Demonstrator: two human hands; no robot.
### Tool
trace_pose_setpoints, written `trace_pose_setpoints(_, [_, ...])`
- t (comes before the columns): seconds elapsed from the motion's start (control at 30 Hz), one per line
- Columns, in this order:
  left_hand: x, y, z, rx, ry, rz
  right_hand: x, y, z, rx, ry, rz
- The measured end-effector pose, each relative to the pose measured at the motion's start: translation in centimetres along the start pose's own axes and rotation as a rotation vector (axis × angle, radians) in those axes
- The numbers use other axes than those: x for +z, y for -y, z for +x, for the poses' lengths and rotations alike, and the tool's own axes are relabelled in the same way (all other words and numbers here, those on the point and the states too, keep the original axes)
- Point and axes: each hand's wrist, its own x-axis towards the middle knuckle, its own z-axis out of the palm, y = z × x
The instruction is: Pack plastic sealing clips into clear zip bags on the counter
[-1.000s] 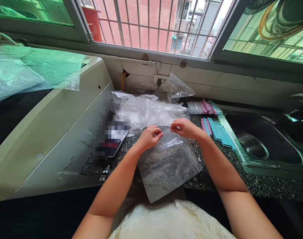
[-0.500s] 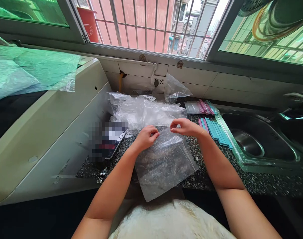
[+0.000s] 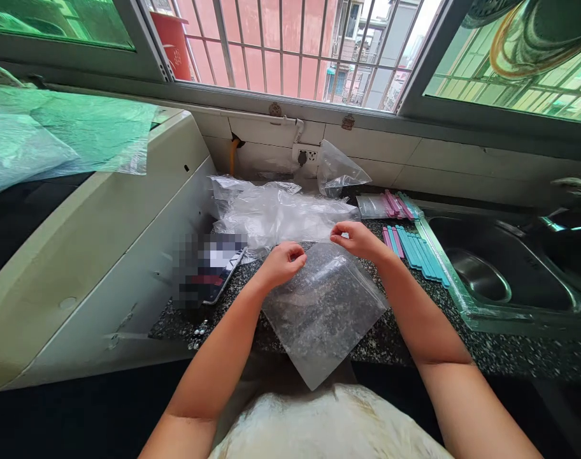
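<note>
On the speckled counter point(image 3: 405, 338) right in front of you there's a clear plastic bag point(image 3: 323, 312) lying mostly flat, its lower corner hanging over the front edge toward your body. Your left hand point(image 3: 281, 262) is curled up at the bag's top left corner, fingers pinched on the edge of the plastic, and your right hand point(image 3: 357, 239) has the top right corner pinched between thumb and fingertips, lifted a bit off the counter. So both hands are gripping that same top edge, one at each end. Just behind your hands is a crumpled pile of more clear bags point(image 3: 276, 213), and a single puffed-up bag point(image 3: 341, 172) stands against the tiled wall by the outlet. To your right, near your right wrist, a row of blue and pink sticks point(image 3: 415, 248) lies beside the steel sink point(image 3: 505, 274), with a small packet of the same sticks point(image 3: 388, 205) a little further back. To your left there's a phone point(image 3: 214, 271) lying next to a big white appliance point(image 3: 104, 242).
</note>
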Motion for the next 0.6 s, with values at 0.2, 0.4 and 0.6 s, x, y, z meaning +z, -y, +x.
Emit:
trace_pose_setpoints(0.2, [0.0,0.0,0.0,-0.033,0.007,-0.048,0.9,0.9,-0.1,-0.122,-0.035,-0.032])
trace_pose_setpoints(0.4, [0.7,0.2,0.1,-0.020,-0.064,-0.140,1.8,2.7,-0.3,-0.188,0.032,-0.025])
trace_pose_setpoints(0.6, [0.6,0.2,0.2,-0.066,-0.139,-0.233,1.0,2.7,-0.6,-0.077,0.030,0.071])
